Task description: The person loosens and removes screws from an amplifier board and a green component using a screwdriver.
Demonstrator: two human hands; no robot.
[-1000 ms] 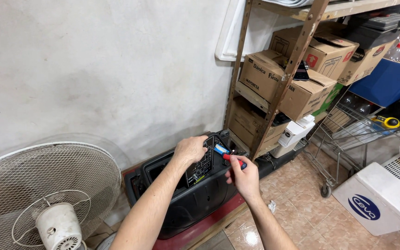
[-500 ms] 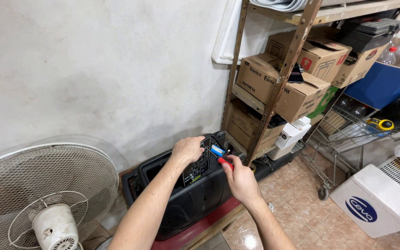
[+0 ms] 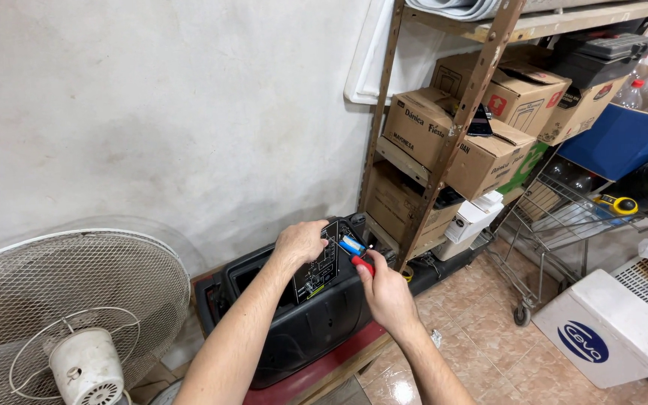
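- I am resting my left hand (image 3: 301, 241) on the black speaker cabinet (image 3: 305, 319), fingers curled over its control panel (image 3: 322, 262); bulky, rigid, probably heavy.
- My right hand (image 3: 385, 292) is gripping a red-handled screwdriver (image 3: 360, 259) against that panel; light, stiff.

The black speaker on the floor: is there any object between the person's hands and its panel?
Nothing visible does. The left hand already rests on the top edge of the control panel of the black speaker. The right hand holds a red-handled tool right at the panel's corner.
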